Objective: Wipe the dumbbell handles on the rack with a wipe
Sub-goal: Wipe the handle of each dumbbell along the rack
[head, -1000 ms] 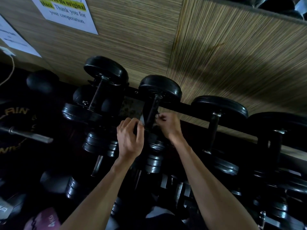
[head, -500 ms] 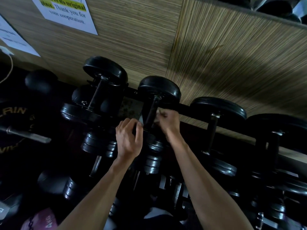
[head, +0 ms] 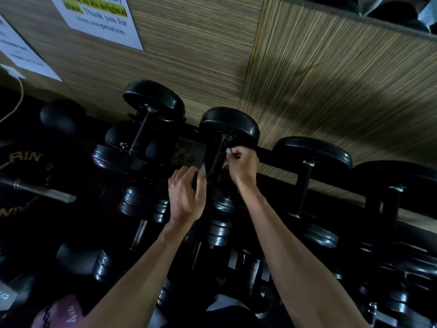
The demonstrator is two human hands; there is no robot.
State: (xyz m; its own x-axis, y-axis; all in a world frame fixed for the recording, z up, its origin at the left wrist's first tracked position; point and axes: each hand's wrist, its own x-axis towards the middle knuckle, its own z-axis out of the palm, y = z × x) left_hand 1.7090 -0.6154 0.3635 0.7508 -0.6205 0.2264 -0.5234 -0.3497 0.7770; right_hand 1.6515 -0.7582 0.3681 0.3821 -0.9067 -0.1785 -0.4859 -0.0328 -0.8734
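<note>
Black dumbbells stand in a row on a dark rack (head: 279, 155) against a wood-grain wall. My right hand (head: 243, 165) pinches a small white wipe (head: 228, 151) against the upper end of the middle dumbbell's handle (head: 216, 159), just under its top plate (head: 229, 126). My left hand (head: 186, 192) curls round the near end of the same dumbbell, by the lower plates (head: 220, 202). Most of the wipe is hidden inside the right fist.
Another dumbbell (head: 153, 100) stands to the left and two more (head: 312, 152) to the right. A barbell end (head: 45, 191) and a lettered weight plate lie far left. Paper notices (head: 101, 17) hang on the wall. Lower rack tiers hold several more dark weights.
My right hand has slid the wipe up the handle from its lower part to just below the top plate. My left hand has kept its hold.
</note>
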